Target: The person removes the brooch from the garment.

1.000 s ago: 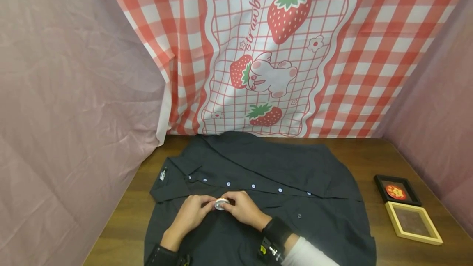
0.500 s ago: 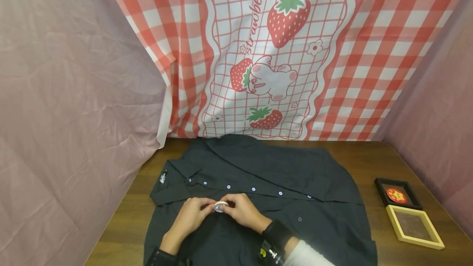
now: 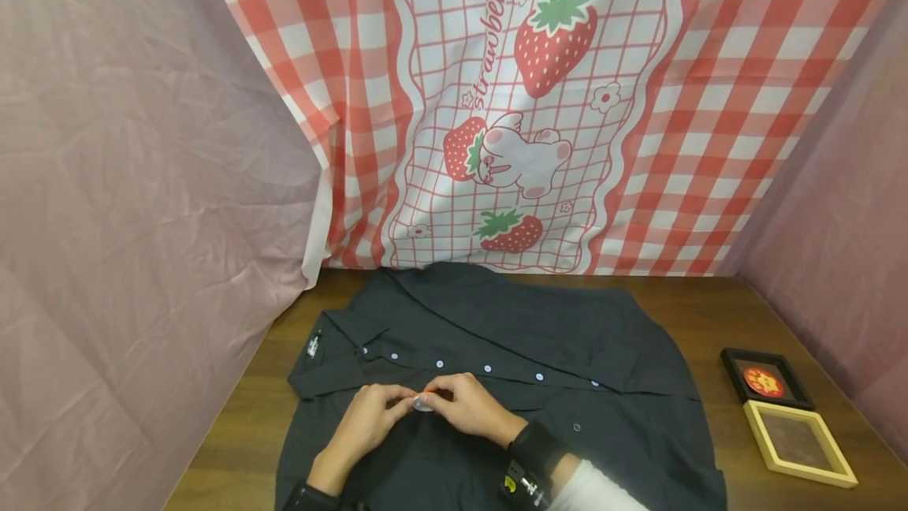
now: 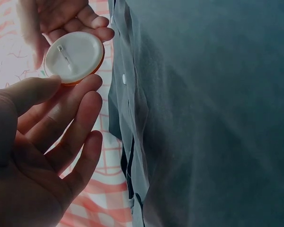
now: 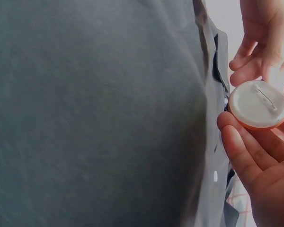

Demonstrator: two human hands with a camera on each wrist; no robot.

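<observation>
A round pin-back button badge [image 3: 422, 404] is held between both hands over the dark shirt [image 3: 638, 440]. Its white back with the metal pin [image 4: 65, 55] faces up in the left wrist view, and an orange-red rim shows below. My left hand [image 3: 367, 421] pinches one edge between thumb and fingers. From the opposite edge my right hand [image 3: 477, 410] grips it too; in the right wrist view its fingers [image 5: 236, 142] lie under the badge [image 5: 250, 106]. The badge's front is hidden. The shirt lies spread out with its collar at the left.
On the wooden table [image 3: 234, 456] at the right lie a black frame [image 3: 734, 377] with a red and yellow round piece inside, and a pale wooden frame [image 3: 769, 460]. A strawberry-print cloth [image 3: 539, 124] hangs behind; pink cloth [image 3: 156, 219] hangs at the left side.
The badge has tilted slightly between the fingers, so less of its back shows. Both hands stay in nearly the same place; the whole head view has shifted down a little.
</observation>
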